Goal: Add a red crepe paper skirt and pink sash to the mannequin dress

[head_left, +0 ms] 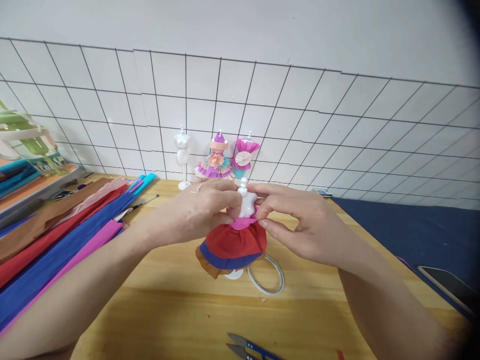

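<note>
A small white mannequin (247, 201) stands on the wooden table (180, 310), wearing a layered paper skirt (232, 248) in red, blue and brown. My left hand (198, 212) and my right hand (296, 220) meet at its waist. Both pinch a pink paper strip (243, 223) wrapped round the waist, fingers closed on it from either side.
Folded crepe paper sheets (56, 240) lie at the left. A bare mannequin (183, 156) and two dressed ones (215, 161) stand by the wire grid wall. A tape ring (267, 281) lies behind the skirt, snips (249, 347) at the front edge, a phone (448, 285) on blue cloth at right.
</note>
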### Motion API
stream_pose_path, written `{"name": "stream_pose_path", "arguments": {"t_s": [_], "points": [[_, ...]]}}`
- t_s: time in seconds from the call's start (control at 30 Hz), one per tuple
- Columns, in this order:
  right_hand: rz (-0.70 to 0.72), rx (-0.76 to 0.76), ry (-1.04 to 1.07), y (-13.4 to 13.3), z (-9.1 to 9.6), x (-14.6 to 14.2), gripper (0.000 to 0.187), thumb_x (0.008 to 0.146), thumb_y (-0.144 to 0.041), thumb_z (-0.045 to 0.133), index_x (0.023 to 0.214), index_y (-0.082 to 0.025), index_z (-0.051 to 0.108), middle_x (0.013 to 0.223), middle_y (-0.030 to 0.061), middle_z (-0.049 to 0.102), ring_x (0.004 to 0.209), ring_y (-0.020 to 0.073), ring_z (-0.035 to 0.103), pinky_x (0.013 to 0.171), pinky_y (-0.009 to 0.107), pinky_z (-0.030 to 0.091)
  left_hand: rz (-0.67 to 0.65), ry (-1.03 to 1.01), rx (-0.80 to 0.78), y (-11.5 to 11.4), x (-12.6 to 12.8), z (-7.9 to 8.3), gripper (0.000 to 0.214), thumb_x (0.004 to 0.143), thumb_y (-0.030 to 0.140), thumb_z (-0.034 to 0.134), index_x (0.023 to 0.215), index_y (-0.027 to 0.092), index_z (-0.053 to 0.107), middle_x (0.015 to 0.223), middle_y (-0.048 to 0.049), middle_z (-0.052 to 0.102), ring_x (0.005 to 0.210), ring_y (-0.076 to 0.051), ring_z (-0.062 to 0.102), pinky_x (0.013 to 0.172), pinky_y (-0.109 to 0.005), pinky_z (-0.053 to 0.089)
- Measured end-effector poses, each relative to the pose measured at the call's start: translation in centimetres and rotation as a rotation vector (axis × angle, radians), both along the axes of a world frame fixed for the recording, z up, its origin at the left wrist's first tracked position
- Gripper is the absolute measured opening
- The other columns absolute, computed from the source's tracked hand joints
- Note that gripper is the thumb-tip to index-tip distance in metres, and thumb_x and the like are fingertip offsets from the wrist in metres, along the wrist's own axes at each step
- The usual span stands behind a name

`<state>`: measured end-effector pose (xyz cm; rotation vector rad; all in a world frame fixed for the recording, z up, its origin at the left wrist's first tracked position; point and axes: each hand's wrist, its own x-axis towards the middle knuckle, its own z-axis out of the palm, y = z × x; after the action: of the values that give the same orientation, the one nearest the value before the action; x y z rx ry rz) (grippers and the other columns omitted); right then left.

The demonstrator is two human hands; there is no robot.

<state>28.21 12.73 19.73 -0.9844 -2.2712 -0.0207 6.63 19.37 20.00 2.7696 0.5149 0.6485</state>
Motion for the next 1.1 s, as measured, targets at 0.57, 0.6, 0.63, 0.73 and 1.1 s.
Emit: {"name": "stream_pose_path", "arguments": {"t_s": [0.57, 0.6, 0.63, 0.73, 1.1], "points": [[0.006, -0.169, 0.265, 1.0, -0.5, 0.1, 0.023, 0.085, -0.012, 0.052, 0.096, -0.027, 0.066, 0.103, 0.0021, 0.074, 0.104, 0.0212, 0.068, 0.085, 0.036, 0.059, 0.021, -0.032, -0.109, 0.8, -0.3, -0.1, 0.009, 0.081, 0.008, 0.054, 0.080, 0.017, 0.053, 0.082, 0.0012, 0.058, 0.074, -0.012, 0.053, 0.064, -0.022, 0.041], [0.003, -0.176, 0.282, 1.1, -0.5, 0.1, 0.022, 0.085, -0.013, 0.053, 0.096, -0.026, 0.066, 0.102, 0.0024, 0.074, 0.102, 0.0206, 0.069, 0.084, 0.035, 0.060, 0.034, -0.041, -0.109, 0.8, -0.3, -0.1, 0.011, 0.079, 0.007, 0.053, 0.077, 0.017, 0.050, 0.077, 0.0025, 0.056, 0.070, -0.010, 0.051, 0.061, -0.021, 0.040], [0.002, -0.175, 0.295, 1.2, -0.6, 0.0, 0.021, 0.084, -0.013, 0.053, 0.096, -0.025, 0.067, 0.102, 0.0028, 0.074, 0.101, 0.0202, 0.069, 0.083, 0.035, 0.060, 0.045, -0.048, -0.108, 0.8, -0.3, -0.1, 0.013, 0.079, 0.005, 0.052, 0.074, 0.017, 0.048, 0.073, 0.0037, 0.053, 0.066, -0.009, 0.049, 0.059, -0.021, 0.038], [0.005, -0.159, 0.322, 1.4, -0.7, -0.2, 0.019, 0.084, -0.011, 0.054, 0.090, -0.024, 0.068, 0.102, 0.0036, 0.075, 0.104, 0.0204, 0.068, 0.086, 0.034, 0.058, 0.046, -0.066, -0.084, 0.8, -0.7, -0.2, 0.015, 0.078, 0.005, 0.051, 0.071, 0.017, 0.047, 0.065, 0.0059, 0.048, 0.060, -0.008, 0.047, 0.058, -0.020, 0.038], [0.006, -0.163, 0.358, 1.4, -1.0, -0.8, 0.019, 0.085, -0.013, 0.052, 0.091, -0.020, 0.069, 0.103, 0.0069, 0.074, 0.106, 0.0206, 0.068, 0.086, 0.035, 0.057, 0.028, -0.216, 0.005, -0.5, -1.6, -1.8, 0.006, 0.088, 0.017, 0.058, 0.093, 0.017, 0.061, 0.122, -0.0116, 0.063, 0.117, -0.022, 0.058, 0.097, -0.039, 0.047]]}}
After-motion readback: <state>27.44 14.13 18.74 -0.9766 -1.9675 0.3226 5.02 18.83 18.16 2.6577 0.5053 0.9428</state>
